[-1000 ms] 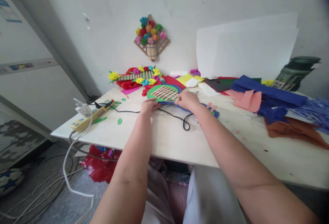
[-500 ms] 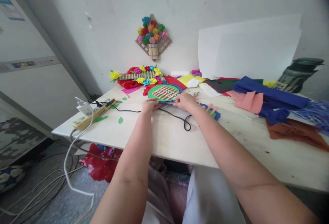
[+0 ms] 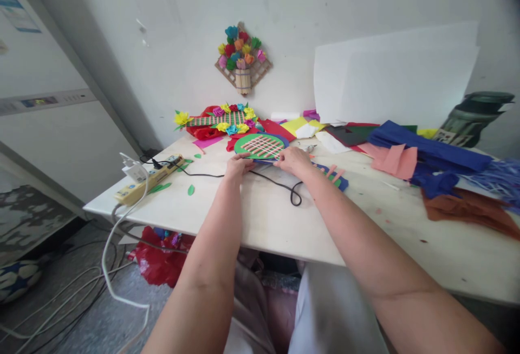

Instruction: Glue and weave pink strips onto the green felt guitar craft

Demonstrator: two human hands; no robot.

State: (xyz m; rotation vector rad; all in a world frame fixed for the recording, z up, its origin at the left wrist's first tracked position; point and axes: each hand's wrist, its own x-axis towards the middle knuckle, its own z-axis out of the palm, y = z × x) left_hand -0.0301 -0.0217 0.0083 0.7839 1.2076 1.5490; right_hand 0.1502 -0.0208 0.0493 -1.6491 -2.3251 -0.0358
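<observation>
A racket-shaped paper craft lies on the table in front of me, with a green oval face, blue backing and pale pink strips criss-crossed over it. Its narrower end, with more pink strips, shows beyond my right wrist. My left hand grips the near left edge of the oval, thumb and fingers closed on it. At the near right edge my right hand has its fingers pinched together on the rim; the fingertips are partly hidden. A black cord runs by both hands.
A flower-trimmed craft lies behind on the left. At left are a power strip and green paper leaves. Blue crepe paper, brown paper and a dark bottle are at right. The table's front edge is near my lap.
</observation>
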